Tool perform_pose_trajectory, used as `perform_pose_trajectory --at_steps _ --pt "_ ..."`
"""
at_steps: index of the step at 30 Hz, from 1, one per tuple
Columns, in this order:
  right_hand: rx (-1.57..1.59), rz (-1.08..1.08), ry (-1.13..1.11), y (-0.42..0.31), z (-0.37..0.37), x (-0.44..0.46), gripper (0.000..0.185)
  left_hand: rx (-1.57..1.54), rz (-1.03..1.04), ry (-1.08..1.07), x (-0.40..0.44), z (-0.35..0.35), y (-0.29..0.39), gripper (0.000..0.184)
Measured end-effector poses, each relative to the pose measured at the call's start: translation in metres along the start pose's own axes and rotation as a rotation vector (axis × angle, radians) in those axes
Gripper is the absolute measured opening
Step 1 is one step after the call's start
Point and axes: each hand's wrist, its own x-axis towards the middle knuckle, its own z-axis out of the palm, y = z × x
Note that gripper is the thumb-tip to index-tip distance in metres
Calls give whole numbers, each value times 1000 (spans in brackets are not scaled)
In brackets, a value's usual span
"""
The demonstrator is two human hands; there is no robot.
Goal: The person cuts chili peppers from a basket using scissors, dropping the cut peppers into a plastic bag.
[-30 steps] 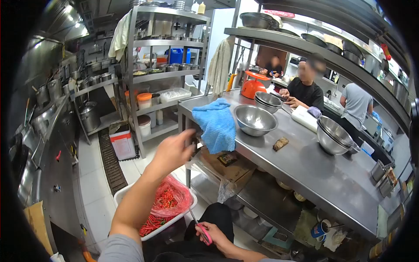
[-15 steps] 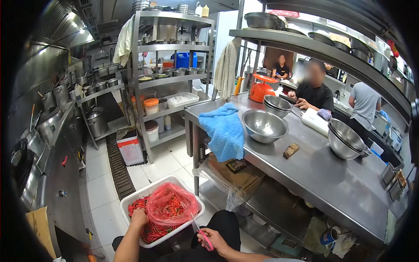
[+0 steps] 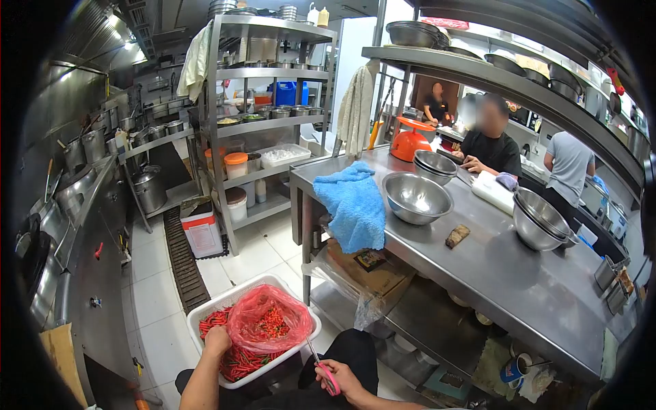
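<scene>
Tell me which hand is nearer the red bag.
Left. The left hand is close beside the bag, on its left, over loose chilies; the right hand is farther off, to its lower right, holding scissors.

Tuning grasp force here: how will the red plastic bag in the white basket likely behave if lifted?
The red plastic bag is probably floppy: its thin film looks crumpled and translucent. It could well spill if tipped, since its mouth gapes open over loose red pieces.
</scene>
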Motion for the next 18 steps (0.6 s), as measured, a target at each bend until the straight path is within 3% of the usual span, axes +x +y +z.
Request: perform_pose_trajectory --at_steps 3,4,5,6,7,8,11,14,15,18 --pt "-30 3 -18 -5 4 0 35 -43 57 93 -5 -1 -4 25" --pt "-45 18 -15 -4 4 2 35 -13 0 20 -4 0 -6 25" --pt "-67 21 -10 4 1 8 34 12 -52 -41 -2 -1 -6 26" --pt "-32 -36 -57 48 -15 40 35 -12 -4 40 -6 -2 -6 26" --pt "-77 16 55 -25 17 -11 25 -35 40 119 -9 -3 -6 27" --pt "-132 -12 68 -29 19 -15 28 -43 40 140 -9 -3 -7 27" --pt "-96 -130 148 18 11 16 25 86 -6 -10 -7 -3 -15 27" --pt "-136 -33 89 -22 17 -11 29 6 -5 98 -2 9 -22 25" --pt "-37 35 -25 26 -8 29 35 -47 -11 138 -5 4 -20 23" --pt "-53 31 -37 -1 1 11 35 -200 -95 333 -24 -22 0 14"
